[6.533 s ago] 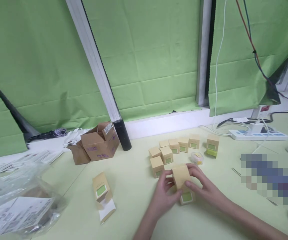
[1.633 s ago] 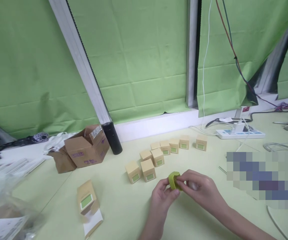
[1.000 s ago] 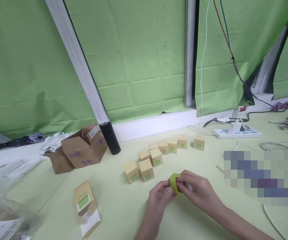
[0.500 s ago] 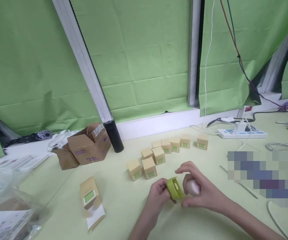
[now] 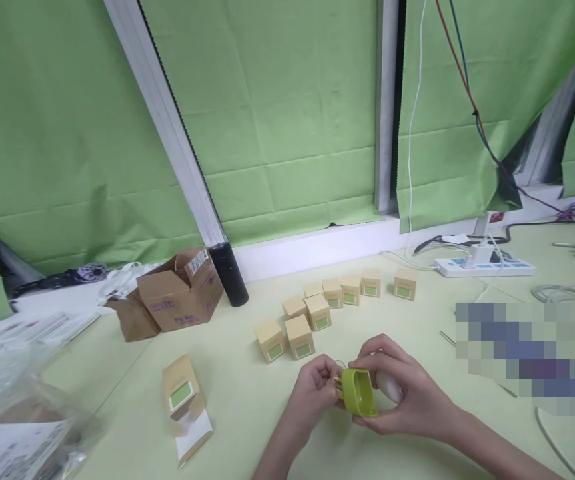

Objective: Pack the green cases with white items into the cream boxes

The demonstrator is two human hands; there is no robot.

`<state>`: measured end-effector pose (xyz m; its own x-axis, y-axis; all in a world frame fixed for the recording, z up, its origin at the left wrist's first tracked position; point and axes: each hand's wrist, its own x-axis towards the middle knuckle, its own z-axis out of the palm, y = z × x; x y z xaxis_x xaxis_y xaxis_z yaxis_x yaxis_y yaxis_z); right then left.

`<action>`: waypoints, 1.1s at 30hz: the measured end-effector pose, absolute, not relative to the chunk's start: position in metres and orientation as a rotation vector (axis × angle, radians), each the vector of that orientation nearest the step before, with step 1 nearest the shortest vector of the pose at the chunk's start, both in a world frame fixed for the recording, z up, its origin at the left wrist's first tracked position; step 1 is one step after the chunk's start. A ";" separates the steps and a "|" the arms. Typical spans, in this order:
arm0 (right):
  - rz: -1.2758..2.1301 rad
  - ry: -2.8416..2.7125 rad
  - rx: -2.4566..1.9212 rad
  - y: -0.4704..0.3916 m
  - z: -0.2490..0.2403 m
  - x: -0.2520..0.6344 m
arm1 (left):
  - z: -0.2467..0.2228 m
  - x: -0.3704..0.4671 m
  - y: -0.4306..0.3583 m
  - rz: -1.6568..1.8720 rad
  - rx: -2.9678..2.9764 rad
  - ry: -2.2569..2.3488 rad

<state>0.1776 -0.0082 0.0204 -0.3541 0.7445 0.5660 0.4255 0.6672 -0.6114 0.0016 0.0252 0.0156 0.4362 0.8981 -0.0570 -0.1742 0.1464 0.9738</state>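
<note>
A yellow-green hollow plastic case (image 5: 359,392) is held between my two hands above the table, its open side facing right. My left hand (image 5: 316,392) pinches thin yellowish prongs at the case's left end. Thumb and fingers of my right hand (image 5: 407,390) grip its top and bottom edges. A smooth white rounded object (image 5: 390,387) is tucked in the right palm, partly covered by fingers. Beyond the hands, several small cardboard boxes with green labels stand in a loose group, the nearest box (image 5: 300,338) just past my left hand.
An opened carton (image 5: 181,403) with a white flap lies at left. Behind it are a larger brown box (image 5: 180,290) and a black cylinder (image 5: 228,274). A power strip (image 5: 485,267) with cables sits at back right. Clear plastic bags (image 5: 22,400) lie at far left.
My right hand has moved left and now grips the case, with the white object still in its palm. The case has shifted slightly right and turned; my left fingers moved to its prongs.
</note>
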 end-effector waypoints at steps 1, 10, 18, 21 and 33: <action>0.426 -1.983 -0.914 -0.007 0.019 0.176 | 0.015 0.002 0.025 0.907 1.148 0.788; 1.025 -1.480 -1.126 0.002 0.010 0.173 | 0.020 0.014 0.011 1.023 0.841 0.519; 0.950 -1.438 -1.063 0.003 0.032 0.188 | 0.014 0.013 0.019 1.010 0.594 0.608; 0.716 -1.659 -1.013 -0.003 0.031 0.186 | 0.014 0.017 0.011 0.868 0.674 0.527; 0.270 -2.203 -0.869 -0.006 0.023 0.179 | 0.004 0.021 0.009 0.749 0.863 0.519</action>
